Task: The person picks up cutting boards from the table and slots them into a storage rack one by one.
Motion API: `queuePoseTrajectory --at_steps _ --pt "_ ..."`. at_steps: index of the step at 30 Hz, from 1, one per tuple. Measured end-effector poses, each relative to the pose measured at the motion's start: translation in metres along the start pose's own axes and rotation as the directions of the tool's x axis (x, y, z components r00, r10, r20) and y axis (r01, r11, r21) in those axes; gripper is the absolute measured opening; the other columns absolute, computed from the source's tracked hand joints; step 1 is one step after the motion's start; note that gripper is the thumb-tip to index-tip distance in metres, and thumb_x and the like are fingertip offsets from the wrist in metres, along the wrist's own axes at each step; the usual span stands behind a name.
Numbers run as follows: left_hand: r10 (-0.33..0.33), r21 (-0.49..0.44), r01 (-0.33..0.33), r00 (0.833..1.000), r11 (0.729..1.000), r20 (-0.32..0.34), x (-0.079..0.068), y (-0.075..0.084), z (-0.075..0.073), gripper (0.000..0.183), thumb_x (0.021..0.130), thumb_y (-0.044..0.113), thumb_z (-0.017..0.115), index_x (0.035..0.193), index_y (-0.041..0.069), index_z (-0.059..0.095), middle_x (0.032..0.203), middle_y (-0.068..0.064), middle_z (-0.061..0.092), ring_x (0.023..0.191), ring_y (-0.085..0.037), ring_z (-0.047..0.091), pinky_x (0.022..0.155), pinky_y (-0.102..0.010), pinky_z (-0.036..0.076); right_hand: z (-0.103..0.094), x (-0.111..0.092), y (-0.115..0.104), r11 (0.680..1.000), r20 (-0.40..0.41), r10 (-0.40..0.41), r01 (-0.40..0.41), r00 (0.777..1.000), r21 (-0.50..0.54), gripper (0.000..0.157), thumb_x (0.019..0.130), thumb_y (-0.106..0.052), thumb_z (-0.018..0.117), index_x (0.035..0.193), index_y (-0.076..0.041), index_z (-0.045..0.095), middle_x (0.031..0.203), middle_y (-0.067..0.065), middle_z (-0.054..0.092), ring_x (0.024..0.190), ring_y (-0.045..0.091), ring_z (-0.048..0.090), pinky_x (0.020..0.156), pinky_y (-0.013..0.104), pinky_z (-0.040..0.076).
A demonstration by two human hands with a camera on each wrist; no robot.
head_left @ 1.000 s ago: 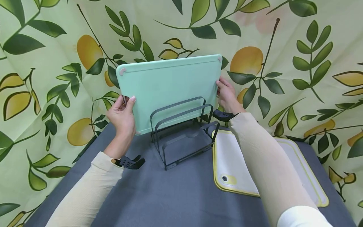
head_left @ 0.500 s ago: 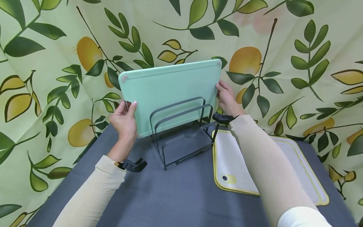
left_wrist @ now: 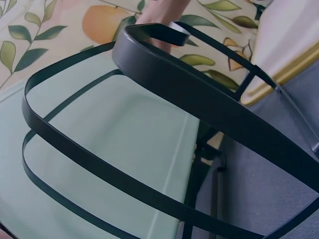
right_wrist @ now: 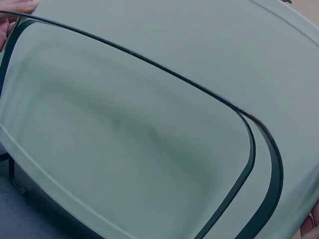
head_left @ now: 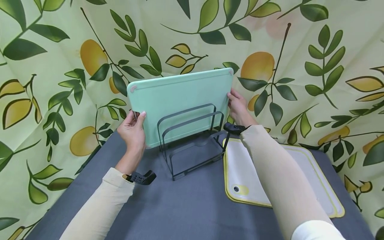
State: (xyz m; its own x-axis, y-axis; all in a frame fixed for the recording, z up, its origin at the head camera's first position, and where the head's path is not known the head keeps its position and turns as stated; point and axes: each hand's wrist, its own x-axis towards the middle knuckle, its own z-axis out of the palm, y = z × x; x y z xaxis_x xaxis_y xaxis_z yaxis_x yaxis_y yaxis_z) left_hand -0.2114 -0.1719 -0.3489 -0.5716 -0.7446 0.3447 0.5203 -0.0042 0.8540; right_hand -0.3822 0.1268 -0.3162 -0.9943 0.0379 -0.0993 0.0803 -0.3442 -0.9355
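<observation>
A: What lies closest?

B: Two beige sleeves (head_left: 99,206), reaching forward over a grey tablecloth (head_left: 186,213). Partly beneath the right one, a white-and-yellow cutting board (head_left: 243,166) lies flat, a round hole near its closest corner.

A: And past that?

B: A black metal rack (head_left: 192,121), upright, just left of that board. Three hoops show, the nearest one lowest.

A: What are the hands doing?

B: Both hold a mint-green cutting board (head_left: 183,88). The left hand (head_left: 132,130) pinches its left edge, thumb on the near face, fingers curled behind.

A: The other?

B: The right hand (head_left: 238,106) grips the right edge, fingers bent around it; I can't tell exactly how the hidden fingertips lie.

A: Where is the mint one, then?

B: Standing on a long side, behind the hoops that show. Whether its bottom edge touches the rack's base, I can't tell.

A: Farthest off?

B: A hanging cloth (head_left: 192,50) printed with green leaves and orange fruit.
</observation>
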Motion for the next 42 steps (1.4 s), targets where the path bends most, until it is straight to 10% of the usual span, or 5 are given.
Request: queuePoseTrajectory --at_steps 13,26,31,42 --pt "-0.015 0.013 0.015 1.0 1.0 0.003 -0.005 -0.013 -0.003 0.025 0.087 0.007 0.079 0.112 0.002 0.077 0.081 0.01 0.071 0.074 -0.002 0.065 0.07 -0.018 0.053 -0.006 -0.002 0.013 1.0 -0.048 -0.001 0.002 0.999 0.011 0.046 0.105 -0.008 0.049 0.151 -0.011 0.048 0.157 0.009 0.047 0.143 0.02 0.047 0.119 0.033 0.036" --pt "-0.01 -0.001 0.01 1.0 1.0 0.0 -0.008 -0.024 -0.011 0.023 0.088 0.006 0.077 0.111 0.002 0.077 0.083 0.009 0.074 0.077 -0.003 0.07 0.071 -0.018 0.054 -0.014 -0.023 0.006 0.948 -0.05 -0.093 0.073 0.994 -0.309 0.045 0.102 -0.007 0.054 0.147 -0.011 0.054 0.15 0.013 0.054 0.125 0.016 0.056 0.113 0.038 0.041" --pt "0.007 0.003 -0.007 1.0 1.0 0.0 -0.01 -0.027 -0.009 0.019 0.089 0.007 0.077 0.107 0.002 0.078 0.085 0.001 0.075 0.075 -0.004 0.068 0.068 -0.019 0.053 -0.028 -0.045 -0.003 0.961 -0.089 -0.06 0.033 0.994 -0.273 0.046 0.1 -0.006 0.058 0.146 -0.01 0.055 0.147 0.012 0.056 0.123 0.017 0.059 0.112 0.035 0.045" --pt "0.046 -0.001 -0.046 0.998 0.999 0.034 -0.013 -0.03 -0.007 0.018 0.092 0.01 0.074 0.105 -0.003 0.074 0.086 0.002 0.069 0.078 -0.007 0.064 0.073 -0.02 0.052 -0.089 -0.14 0.005 0.964 0.107 -0.144 0.164 0.984 -0.209 0.031 0.1 -0.02 0.063 0.127 -0.003 0.061 0.113 -0.004 0.066 0.098 0.004 0.066 0.091 0.018 0.056"
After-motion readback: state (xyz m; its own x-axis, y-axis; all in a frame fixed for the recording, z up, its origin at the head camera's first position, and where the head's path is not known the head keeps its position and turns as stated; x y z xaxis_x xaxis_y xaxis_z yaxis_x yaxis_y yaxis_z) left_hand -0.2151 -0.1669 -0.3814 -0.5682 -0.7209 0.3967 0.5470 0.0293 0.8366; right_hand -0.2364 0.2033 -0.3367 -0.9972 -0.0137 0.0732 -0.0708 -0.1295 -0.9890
